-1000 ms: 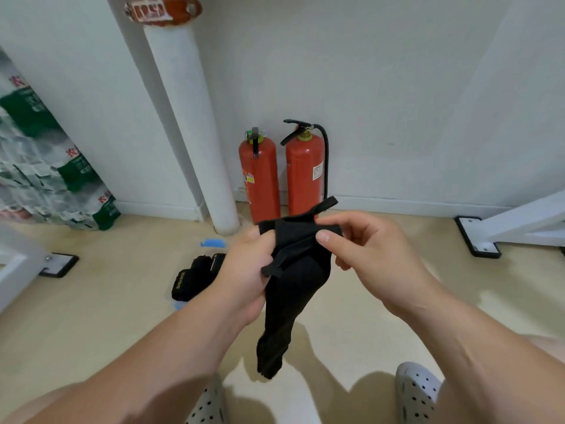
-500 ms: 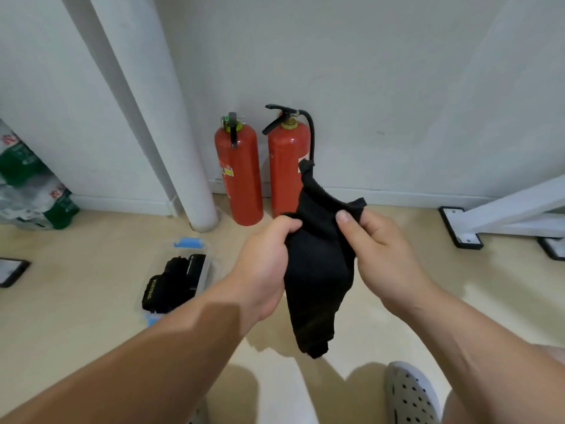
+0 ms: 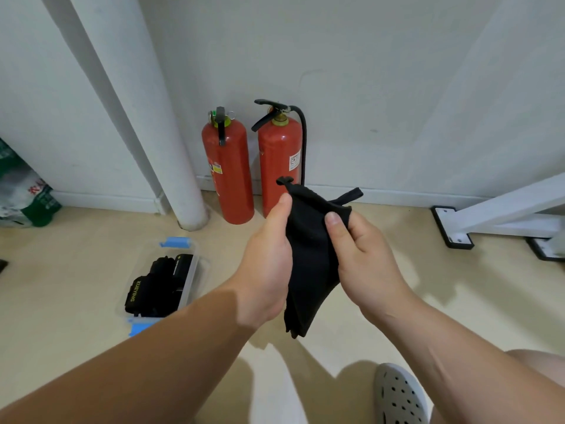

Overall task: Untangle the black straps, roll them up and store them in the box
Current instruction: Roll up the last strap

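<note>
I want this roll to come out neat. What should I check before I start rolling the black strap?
1. Both hands hold it: left hand and right hand grip the black strap near its top: ok.
2. Strap untangled: thin ends stick out above, the rest hangs bunched: not ok.
3. Hanging end off the floor: ok.
4. Room in the box beside the rolled straps: ok.
5. Box lid off: cannot tell.

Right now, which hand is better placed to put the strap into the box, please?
Probably the left hand: both hold the strap, but the box lies leftward, farther from the right hand.
</note>
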